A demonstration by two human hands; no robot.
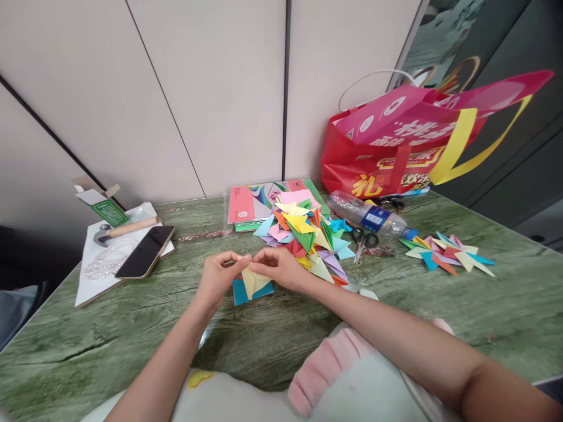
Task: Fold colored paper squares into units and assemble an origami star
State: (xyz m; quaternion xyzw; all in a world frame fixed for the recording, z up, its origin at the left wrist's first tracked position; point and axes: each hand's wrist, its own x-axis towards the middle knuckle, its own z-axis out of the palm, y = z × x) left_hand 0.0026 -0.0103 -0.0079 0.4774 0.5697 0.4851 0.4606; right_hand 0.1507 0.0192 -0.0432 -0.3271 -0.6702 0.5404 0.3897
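Between my two hands is a pale yellow folded paper [252, 282], its lower part tapering toward me. My left hand [221, 273] pinches its upper left edge between thumb and fingers. The thumb and fingers of my right hand [281, 266] close on its upper right edge. Beneath it, blue square paper [240, 294] lies on the table, partly covered by the yellow piece. Just beyond my right hand rises a heap of folded colored papers [303, 225], pointed and loosely piled.
Scissors [363, 241] and a clear plastic bottle [372, 215] lie right of the heap, before a red bag [387, 152]. Farther right is a smaller cluster of folded papers [451, 253]. On the left are a phone [146, 252], a hammer [127, 230] and a green-white box [105, 208].
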